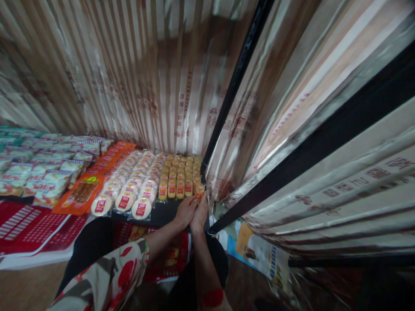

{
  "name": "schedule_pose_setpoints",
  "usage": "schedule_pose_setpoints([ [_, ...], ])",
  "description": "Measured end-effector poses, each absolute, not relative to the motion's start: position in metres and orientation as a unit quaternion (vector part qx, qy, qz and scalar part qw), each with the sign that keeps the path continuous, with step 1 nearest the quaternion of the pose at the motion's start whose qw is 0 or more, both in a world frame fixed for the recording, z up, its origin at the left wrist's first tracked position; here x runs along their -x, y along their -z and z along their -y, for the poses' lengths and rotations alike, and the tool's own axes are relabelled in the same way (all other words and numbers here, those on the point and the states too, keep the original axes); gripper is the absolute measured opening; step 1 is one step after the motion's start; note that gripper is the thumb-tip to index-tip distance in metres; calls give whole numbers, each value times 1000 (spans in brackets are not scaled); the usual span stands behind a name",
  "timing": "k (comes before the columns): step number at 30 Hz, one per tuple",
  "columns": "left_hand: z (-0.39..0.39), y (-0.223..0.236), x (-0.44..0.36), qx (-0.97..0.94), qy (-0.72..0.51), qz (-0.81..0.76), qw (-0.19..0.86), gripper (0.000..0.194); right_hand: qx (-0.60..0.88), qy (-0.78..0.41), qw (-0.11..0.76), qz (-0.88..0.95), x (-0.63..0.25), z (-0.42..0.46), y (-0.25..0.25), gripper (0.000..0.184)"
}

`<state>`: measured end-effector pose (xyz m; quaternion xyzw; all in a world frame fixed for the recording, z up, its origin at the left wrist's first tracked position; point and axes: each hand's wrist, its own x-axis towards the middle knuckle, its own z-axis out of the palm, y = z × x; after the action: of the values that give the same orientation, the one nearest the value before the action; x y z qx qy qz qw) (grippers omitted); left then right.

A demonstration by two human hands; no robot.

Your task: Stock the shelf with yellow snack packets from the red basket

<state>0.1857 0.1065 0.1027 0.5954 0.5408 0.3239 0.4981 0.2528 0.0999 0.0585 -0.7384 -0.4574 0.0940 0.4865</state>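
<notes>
My left hand (186, 211) and my right hand (200, 214) meet at the right front end of a dark shelf (162, 212). Between their fingertips is a small yellow packaged cake (199, 190) with a red and yellow label. Both hands have their fingers closed around it, partly hidden from view. Just left of them stand rows of the same small packaged cakes (180, 188). Farther left come rows of round white wrapped cakes (142, 209), whose front ones show red labels.
An orange snack packet strip (86, 185) and white snack bags (52, 185) cover the shelf's left part. Pleated printed curtains (142, 77) hang behind and to the right. Black posts (233, 95) slant close to my right hand. Red printed sheets (26, 229) hang below the shelf.
</notes>
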Motion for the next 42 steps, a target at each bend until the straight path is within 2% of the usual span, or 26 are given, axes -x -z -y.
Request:
schedule_pose_setpoints([
  [13,-101,-98,-183,-594,-351,-526,498,31,716,-95,499,479,-259,-102,-39,57],
  [29,-101,-99,-180,-616,-345,-513,489,33,717,-98,478,498,-257,-102,-30,57],
  [42,-78,-98,-170,-639,-370,-519,431,25,733,-87,474,480,-247,-78,-41,52],
])
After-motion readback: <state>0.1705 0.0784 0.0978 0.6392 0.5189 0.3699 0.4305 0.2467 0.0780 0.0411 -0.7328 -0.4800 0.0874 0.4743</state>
